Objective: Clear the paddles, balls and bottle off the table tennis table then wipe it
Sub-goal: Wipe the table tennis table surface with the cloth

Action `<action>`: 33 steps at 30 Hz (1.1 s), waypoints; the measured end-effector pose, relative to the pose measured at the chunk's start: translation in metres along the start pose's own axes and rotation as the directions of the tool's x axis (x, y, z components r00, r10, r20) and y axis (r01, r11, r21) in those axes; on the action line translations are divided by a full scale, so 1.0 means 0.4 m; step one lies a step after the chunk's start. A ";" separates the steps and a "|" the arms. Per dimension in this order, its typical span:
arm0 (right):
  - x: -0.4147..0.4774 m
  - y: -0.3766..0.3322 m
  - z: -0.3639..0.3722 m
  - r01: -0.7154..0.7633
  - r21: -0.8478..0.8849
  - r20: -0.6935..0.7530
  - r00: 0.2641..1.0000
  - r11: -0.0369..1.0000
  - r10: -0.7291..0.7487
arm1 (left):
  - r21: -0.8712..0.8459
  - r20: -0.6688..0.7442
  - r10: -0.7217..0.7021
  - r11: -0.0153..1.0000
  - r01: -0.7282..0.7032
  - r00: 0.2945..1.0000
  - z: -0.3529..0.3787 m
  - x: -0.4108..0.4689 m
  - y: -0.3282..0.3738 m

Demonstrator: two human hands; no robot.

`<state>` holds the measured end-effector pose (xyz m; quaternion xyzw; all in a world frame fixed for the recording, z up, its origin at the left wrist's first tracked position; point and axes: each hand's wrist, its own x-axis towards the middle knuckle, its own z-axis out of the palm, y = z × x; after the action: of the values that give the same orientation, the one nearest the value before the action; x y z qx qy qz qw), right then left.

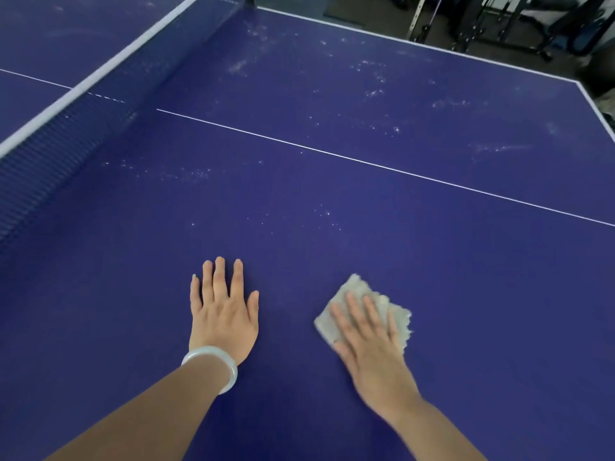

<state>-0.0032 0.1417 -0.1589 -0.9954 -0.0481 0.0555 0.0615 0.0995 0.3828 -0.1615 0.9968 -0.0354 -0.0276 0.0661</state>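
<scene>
Our left hand (224,319) lies flat on the dark blue tabletop (299,254); our right hand (372,347), fingers (352,307) straight, presses a grey frayed cloth (357,286). We judge wiping is in hand: next, sweep toward white dust (327,214) beyond the fingers.

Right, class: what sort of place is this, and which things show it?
Probably a gym or games room: a blue table tennis table with its net, and metal exercise frames standing beyond the far edge.
</scene>
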 end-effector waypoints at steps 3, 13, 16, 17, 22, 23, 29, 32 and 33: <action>0.069 0.157 -0.048 -0.542 0.140 0.032 0.839 0.828 0.544 | 0.020 -0.002 -0.006 1.000 0.006 1.000 0.005 -0.002 0.002; 0.106 -0.037 -0.018 0.175 -0.009 -0.012 0.984 0.984 -0.175 | 0.032 0.000 -0.024 0.999 0.024 1.000 -0.005 0.001 0.004; 0.182 0.131 -0.050 -0.182 0.000 -0.024 0.983 0.983 0.182 | 0.038 0.008 -0.027 0.999 0.027 1.000 -0.009 -0.001 0.007; 0.217 0.179 -0.068 -0.362 0.070 -0.009 0.932 0.930 0.363 | 0.036 0.008 -0.027 0.999 0.027 1.000 -0.010 -0.001 0.007; 0.405 0.134 -0.103 -0.577 0.133 0.057 0.816 0.806 0.575 | 0.044 0.020 -0.028 0.999 0.027 0.999 -0.014 0.000 0.010; 0.426 0.079 -0.087 -0.438 0.103 0.033 0.899 0.893 0.438 | 0.051 0.022 -0.027 0.998 0.026 0.999 -0.014 0.000 0.010; 0.407 -0.007 -0.026 0.285 0.017 0.047 0.957 0.958 -0.286 | 0.054 0.025 -0.031 0.998 0.029 0.999 -0.022 0.002 0.009; 0.463 0.166 -0.063 -0.116 -0.008 -0.031 0.993 0.993 0.116 | 0.038 0.029 -0.037 0.999 0.036 0.999 -0.026 0.002 0.010; 0.487 0.211 -0.087 -0.284 0.073 -0.031 0.958 0.956 0.287 | 0.035 0.030 -0.035 0.999 0.034 0.999 -0.027 0.002 0.010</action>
<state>0.2011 0.0742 -0.1559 -0.9902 0.0992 0.0448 0.0876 0.1008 0.3800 -0.1504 0.9977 -0.0199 -0.0433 0.0479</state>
